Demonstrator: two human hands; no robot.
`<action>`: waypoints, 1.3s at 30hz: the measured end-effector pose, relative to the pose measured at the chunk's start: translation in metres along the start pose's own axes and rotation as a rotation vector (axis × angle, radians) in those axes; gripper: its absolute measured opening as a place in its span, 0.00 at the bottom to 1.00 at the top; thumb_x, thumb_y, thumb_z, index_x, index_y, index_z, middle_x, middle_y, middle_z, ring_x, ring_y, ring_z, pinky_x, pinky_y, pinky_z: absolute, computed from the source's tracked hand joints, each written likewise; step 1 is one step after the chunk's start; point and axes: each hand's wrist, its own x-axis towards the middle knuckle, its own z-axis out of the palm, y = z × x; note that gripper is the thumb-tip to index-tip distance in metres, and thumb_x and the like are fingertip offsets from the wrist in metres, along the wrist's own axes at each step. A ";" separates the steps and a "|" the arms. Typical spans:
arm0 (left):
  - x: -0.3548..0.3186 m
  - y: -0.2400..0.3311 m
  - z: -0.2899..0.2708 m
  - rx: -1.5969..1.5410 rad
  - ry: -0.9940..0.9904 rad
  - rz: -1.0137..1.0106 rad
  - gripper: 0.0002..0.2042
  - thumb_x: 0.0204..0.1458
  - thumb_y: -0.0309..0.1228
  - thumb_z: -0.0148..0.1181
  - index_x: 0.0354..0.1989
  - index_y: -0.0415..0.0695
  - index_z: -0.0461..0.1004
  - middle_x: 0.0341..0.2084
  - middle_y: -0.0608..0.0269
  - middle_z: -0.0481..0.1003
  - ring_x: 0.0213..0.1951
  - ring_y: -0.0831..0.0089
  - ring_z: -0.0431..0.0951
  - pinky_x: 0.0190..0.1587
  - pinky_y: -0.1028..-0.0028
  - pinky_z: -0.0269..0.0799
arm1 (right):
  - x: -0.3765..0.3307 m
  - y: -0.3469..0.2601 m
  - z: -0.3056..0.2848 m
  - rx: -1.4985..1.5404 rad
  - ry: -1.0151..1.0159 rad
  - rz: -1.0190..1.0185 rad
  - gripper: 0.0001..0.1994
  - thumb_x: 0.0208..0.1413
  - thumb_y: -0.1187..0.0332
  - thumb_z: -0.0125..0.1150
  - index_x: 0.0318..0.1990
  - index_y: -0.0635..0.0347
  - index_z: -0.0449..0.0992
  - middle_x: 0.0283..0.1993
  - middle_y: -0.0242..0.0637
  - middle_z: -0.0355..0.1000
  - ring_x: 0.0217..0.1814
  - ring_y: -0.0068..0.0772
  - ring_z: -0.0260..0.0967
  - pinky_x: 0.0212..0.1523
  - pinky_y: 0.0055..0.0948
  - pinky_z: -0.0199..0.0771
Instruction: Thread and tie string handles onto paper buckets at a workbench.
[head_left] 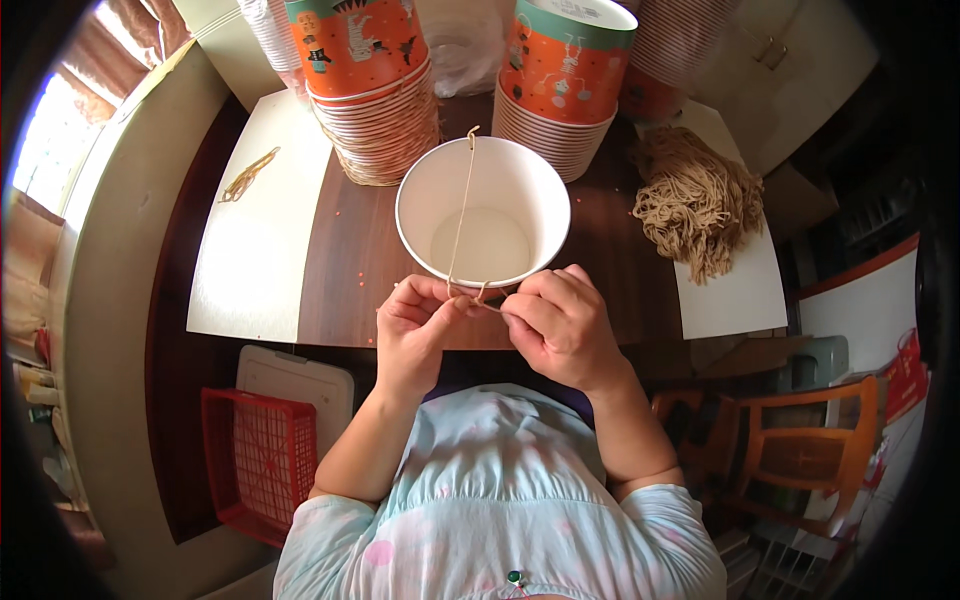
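"White paper bucket [535, 215]: where does it sit on your feed?"

"I have it mid-view, mouth up, at the near edge of the worktop [350, 235], between the wearer's hands and two stacks. The outside of its base is hidden from me, so I can't tell how it rests."

"And the grip?"

"Left hand [415, 325]: I see thumb and fingers pinched together on the tan cord [461, 222], close by the near rim. Right hand [562, 325]: fingers curled, thumb against forefinger, pinching the cord just beside the left one. I can't make out the exact loop between them; it's too small."

"How does the cord run?"

"From a knot on the far rim, straight across the opening, to the near rim by the left fingertips."

"What else do you have?"

"Behind the bucket, a left stack [365, 90] and a right stack [563, 85] of buckets, orange with green bands on top. To the right I have a thick bundle of cord [695, 195]; to the left, a few loose strands [248, 178] on a pale panel [255, 270]. Below, a red basket [262, 460]."
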 end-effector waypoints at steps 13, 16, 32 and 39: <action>-0.007 -0.002 0.019 -0.010 0.045 -0.001 0.11 0.49 0.15 0.60 0.36 0.37 0.64 0.37 0.52 0.76 0.41 0.71 0.78 0.47 0.75 0.75 | 0.000 -0.003 0.002 -0.032 -0.039 -0.054 0.11 0.37 0.78 0.64 0.30 0.55 0.72 0.31 0.31 0.67 0.30 0.32 0.66 0.32 0.33 0.62; -0.006 -0.002 0.019 0.006 0.073 0.037 0.11 0.49 0.14 0.59 0.36 0.37 0.64 0.35 0.54 0.76 0.40 0.72 0.79 0.46 0.76 0.75 | -0.001 -0.003 0.001 -0.026 -0.032 -0.047 0.11 0.37 0.78 0.63 0.30 0.55 0.72 0.32 0.31 0.67 0.30 0.33 0.66 0.33 0.33 0.63; -0.005 0.002 0.014 0.088 0.155 0.132 0.11 0.49 0.14 0.60 0.34 0.40 0.65 0.31 0.61 0.75 0.33 0.77 0.77 0.37 0.81 0.73 | 0.001 0.003 -0.006 -0.056 -0.039 -0.060 0.12 0.36 0.76 0.64 0.32 0.56 0.73 0.35 0.29 0.66 0.31 0.31 0.62 0.35 0.33 0.62; -0.005 0.007 0.016 0.152 0.145 0.143 0.10 0.50 0.14 0.59 0.37 0.38 0.67 0.32 0.62 0.75 0.34 0.79 0.76 0.39 0.81 0.73 | 0.003 0.003 -0.008 -0.108 -0.043 -0.060 0.11 0.37 0.76 0.63 0.32 0.56 0.74 0.35 0.29 0.68 0.30 0.30 0.62 0.35 0.32 0.62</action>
